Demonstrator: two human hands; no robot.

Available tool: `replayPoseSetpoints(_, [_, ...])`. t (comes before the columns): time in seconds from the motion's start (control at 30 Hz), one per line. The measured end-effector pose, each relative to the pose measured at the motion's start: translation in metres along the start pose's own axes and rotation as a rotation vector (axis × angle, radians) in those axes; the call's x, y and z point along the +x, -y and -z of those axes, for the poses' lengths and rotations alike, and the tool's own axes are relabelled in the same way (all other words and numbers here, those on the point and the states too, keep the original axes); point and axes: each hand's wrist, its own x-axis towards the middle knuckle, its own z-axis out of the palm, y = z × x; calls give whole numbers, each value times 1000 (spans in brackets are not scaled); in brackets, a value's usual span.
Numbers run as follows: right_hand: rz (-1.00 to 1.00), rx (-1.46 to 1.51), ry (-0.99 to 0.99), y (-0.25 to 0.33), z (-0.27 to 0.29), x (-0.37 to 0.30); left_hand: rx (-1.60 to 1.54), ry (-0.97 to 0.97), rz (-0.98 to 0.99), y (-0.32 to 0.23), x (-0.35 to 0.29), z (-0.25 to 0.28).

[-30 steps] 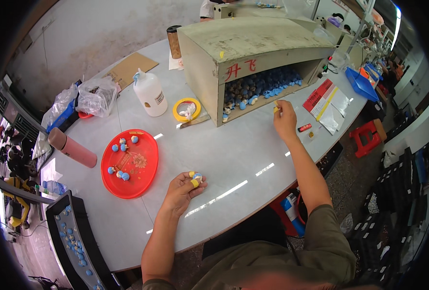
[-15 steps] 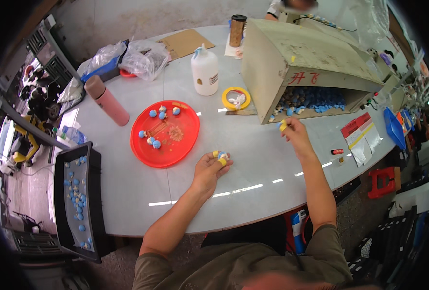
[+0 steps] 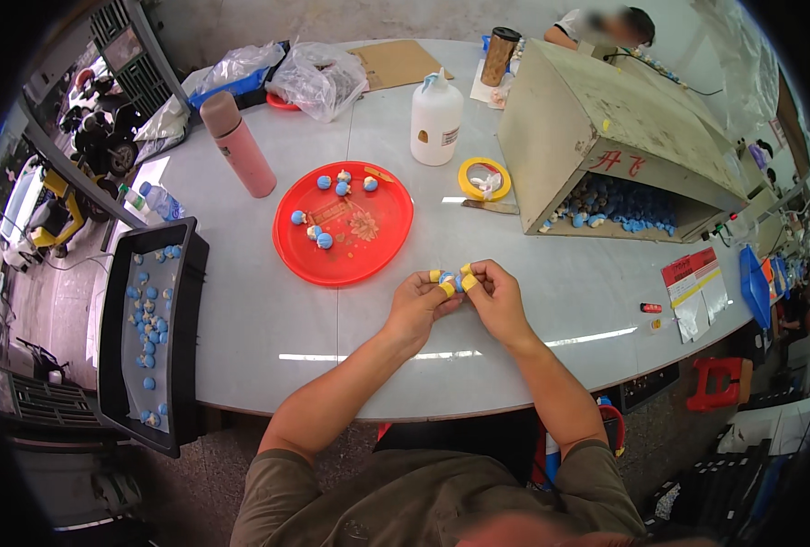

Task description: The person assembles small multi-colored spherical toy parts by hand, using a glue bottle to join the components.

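My left hand and my right hand meet over the grey table, fingertips pinched together. Yellow tape wraps several of the fingertips. Between them is a small blue-and-white piece, mostly covered by the fingers; both hands grip it. Beyond my left hand lies a round red tray carrying several small blue-and-cream figures. Off to the far right stands a beige metal box, its front opening showing a heap of blue pieces.
A black bin with more blue figures stands at the left edge. Behind are a pink flask, a white bottle, a yellow tape roll and a knife. Papers lie right. Another person sits beyond the box.
My right hand has come back from the box's opening to my left hand, and their fingertips now meet around the blue-and-white piece. The whole view has shifted slightly.
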Motion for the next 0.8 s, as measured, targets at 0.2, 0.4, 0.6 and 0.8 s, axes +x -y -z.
replayPoseSetpoints(0.2, [248,-257,9,-1,2,-3,-25,-5,10,3,5,2])
replayPoseSetpoints(0.4, [193,-267,-16,-1,5,0,-83,14,63,-6,1,-2])
replayPoseSetpoints(0.6, [106,-102,57,-9,20,6,-35,22,130,-6,3,0])
replayPoseSetpoints(0.8, [80,-74,85,-4,20,5,-46,78,118,-2,6,5])
